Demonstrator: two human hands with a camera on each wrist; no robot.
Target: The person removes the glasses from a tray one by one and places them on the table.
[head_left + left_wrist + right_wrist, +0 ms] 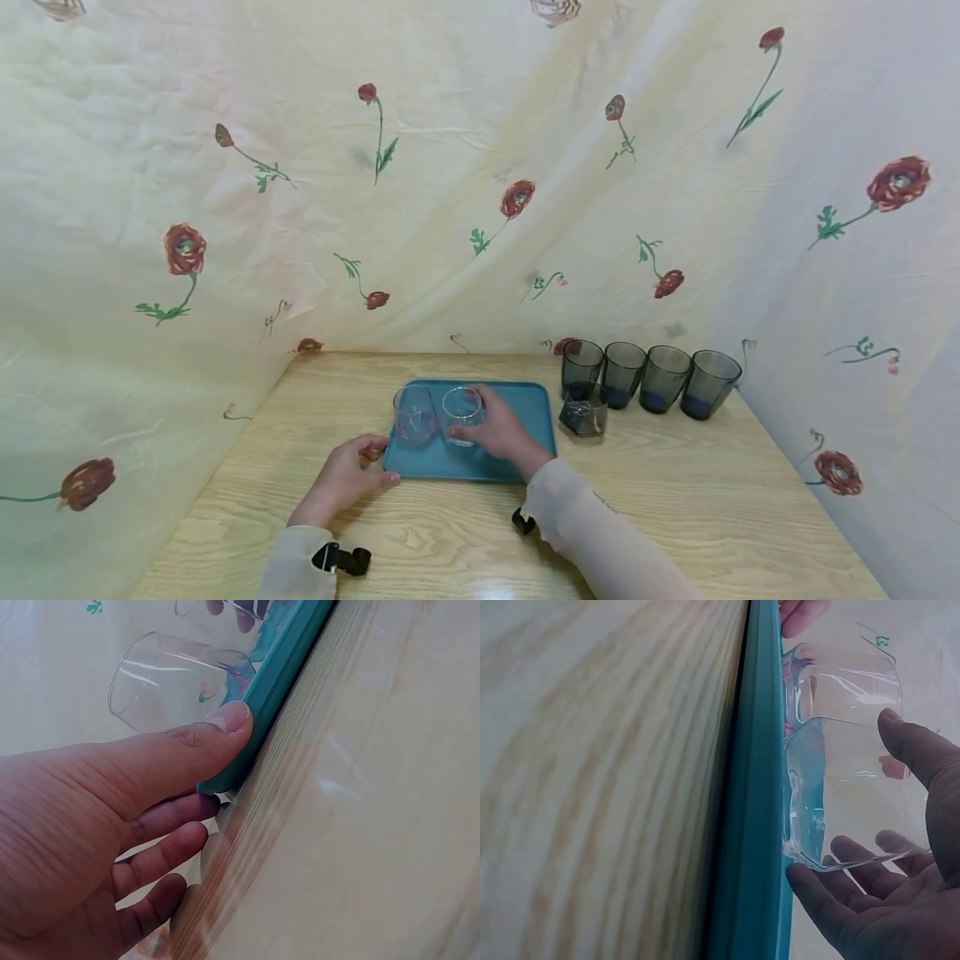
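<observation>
A blue-green tray (487, 471) lies on the wooden table with two clear drinking glasses upright on it. The left glass (415, 415) has a pinkish tint near its base; in the left wrist view this tinted glass (176, 682) is nearest the thumb. My left hand (347, 477) holds the tray's front left corner, thumb on the front rim and index finger at the side; its other fingers are loosely bent. My right hand (498, 427) grips the second clear glass (855, 795) from the right, thumb in front and fingers around the far side.
Right of the tray stands a low dark faceted glass (585, 415). Behind it, a row of several tall grey tumblers (625, 375) reaches toward the table's right edge. A flowered cloth (450, 208) hangs behind and on both sides of the table (675, 500).
</observation>
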